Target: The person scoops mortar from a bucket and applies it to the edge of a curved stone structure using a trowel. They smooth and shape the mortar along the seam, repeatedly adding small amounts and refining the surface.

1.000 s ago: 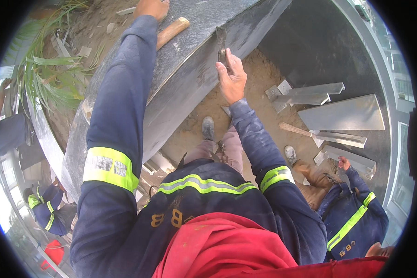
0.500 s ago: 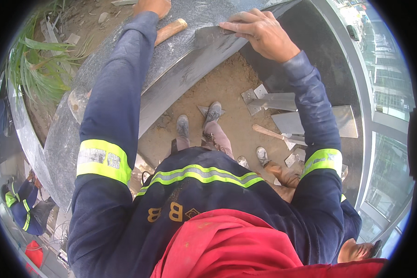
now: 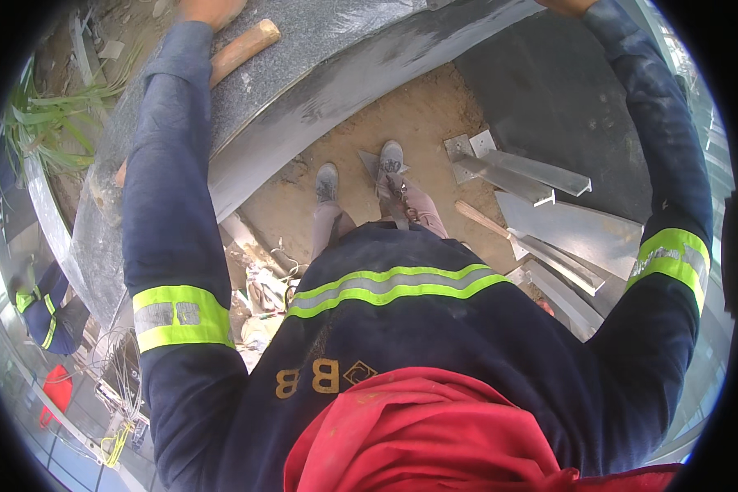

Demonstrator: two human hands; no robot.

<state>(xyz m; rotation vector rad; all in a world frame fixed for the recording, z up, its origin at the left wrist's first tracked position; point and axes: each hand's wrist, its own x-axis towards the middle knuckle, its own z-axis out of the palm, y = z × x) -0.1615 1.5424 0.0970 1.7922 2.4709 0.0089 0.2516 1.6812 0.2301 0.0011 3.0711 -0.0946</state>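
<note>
At the top edge, my left hand (image 3: 211,10) is partly cut off, its fingers out of sight, over the far side of a curved grey stone slab (image 3: 328,41). A light wooden handle or stick (image 3: 244,51) lies on the slab just right of my left wrist; whatever it joins to is hidden behind my arm. My right hand (image 3: 569,5) is far off to the right, by the far end of the slab's smooth front face (image 3: 369,100). Only the base of that hand shows, so what it touches cannot be made out.
Right of my feet lie metal T-shaped bars with end plates (image 3: 508,174), a flat grey sheet (image 3: 582,234) and a wooden-handled tool (image 3: 480,217). Rubble (image 3: 262,287) sits lower left. A person (image 3: 49,316), cables (image 3: 123,377) and a green plant (image 3: 49,123) are at left.
My right hand has left the slab's front edge, where its fingers held a small dark piece, and moved right and outward. The view has shifted; a person at lower right is out of sight.
</note>
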